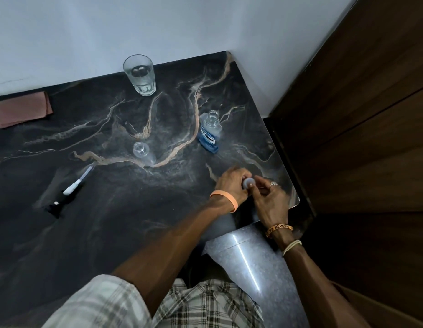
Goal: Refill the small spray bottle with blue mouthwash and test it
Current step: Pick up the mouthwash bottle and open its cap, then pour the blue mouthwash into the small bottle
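Left hand [231,183], with an orange band at the wrist, is curled around a pale round piece [249,182]. It is held just above the worktop [111,233], near its right edge. Right hand [269,197], with a ring on one finger, meets it from the other side, thumb and fingertips pinching the same piece. Whether the piece is a cap or some other fitting cannot be told. The two hands touch or nearly touch around it.

Mouthwash bottle [209,131] stands upright just beyond the hands, away from the person. Its neck is uncapped and blue liquid shows in its lower part. Small spray bottle [143,152] stands upright beyond the hands and to their left. It is clear, its mouth is open, and no blue liquid is visible in it. It stands well apart from the mouthwash bottle.

Spray pump [68,190], black and white with its dip tube attached, lies flat on the worktop far to the left of the hands, separate from the spray bottle.

Drinking glass [139,74] holding clear liquid stands against the wall, far beyond the hands. Folded pink cloth [21,112] lies at the far left by the wall.
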Tool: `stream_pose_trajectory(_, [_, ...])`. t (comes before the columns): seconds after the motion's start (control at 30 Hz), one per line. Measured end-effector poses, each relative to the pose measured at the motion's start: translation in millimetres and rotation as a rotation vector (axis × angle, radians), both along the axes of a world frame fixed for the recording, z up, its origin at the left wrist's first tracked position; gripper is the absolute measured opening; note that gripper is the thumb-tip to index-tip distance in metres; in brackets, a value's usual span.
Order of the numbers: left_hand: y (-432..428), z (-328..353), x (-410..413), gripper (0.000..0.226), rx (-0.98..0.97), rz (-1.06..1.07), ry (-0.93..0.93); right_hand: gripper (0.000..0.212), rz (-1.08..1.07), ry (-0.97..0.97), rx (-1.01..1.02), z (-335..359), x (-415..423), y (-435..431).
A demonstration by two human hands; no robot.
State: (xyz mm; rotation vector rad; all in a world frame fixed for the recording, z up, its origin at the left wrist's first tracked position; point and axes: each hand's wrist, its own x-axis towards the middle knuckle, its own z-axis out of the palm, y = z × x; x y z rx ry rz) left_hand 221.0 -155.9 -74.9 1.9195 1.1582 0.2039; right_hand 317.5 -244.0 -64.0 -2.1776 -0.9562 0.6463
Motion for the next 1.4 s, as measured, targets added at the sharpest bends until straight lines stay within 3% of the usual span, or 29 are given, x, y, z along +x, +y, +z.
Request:
stream_pose_trajectory(0.33, [-13, -34, -2, 0.026, -0.009, -0.032, 0.091, 0.029, 0.112, -0.07, -0.165, -17, -2, -9])
stream_pose_trajectory(0.5, [-10, -32, -12, 0.056, -0.069, -0.033, 0.049, 0.036, 0.112, -0.059, -0.189, -16, 0, -6])
stream_pose_trajectory(0.6, [-2, -27, -36, 0.061, -0.04, -0.022, 0.01, 0.042, 0.047, -0.108, -0.161, -11, -1, -3])
stream_pose_trajectory(0.8, [23, -2, -122, 0.024, 0.228, 0.271, -0.192, 0.03, 0.265, -0.271, 0.118, 22, -36, 40])
stream_pose_trajectory(0.97, [36, 2, -200, 0.019, 0.466, 0.576, -0.192, 0.035, 0.587, -0.102, 0.141, 29, -94, 94])
stream_pose_trajectory(1.07, [49, -5, -225, 0.04, 0.337, 0.729, -0.124, 0.045, 0.644, 0.003, 0.041, 21, -130, 129])
stream_pose_trajectory(1.17, [65, -15, -229, 0.074, 0.146, 0.718, -0.01, 0.056, 0.652, 0.024, -0.03, 10, -157, 153])
stream_pose_trajectory(1.23, [74, -18, -226, 0.084, 0.084, 0.683, 0.027, 0.066, 0.65, 0.079, -0.055, 4, -172, 163])
stream_pose_trajectory(1.4, [93, -14, -212, 0.055, 0.108, 0.684, -0.054, 0.06, 0.692, -0.029, -0.043, -4, -185, 175])
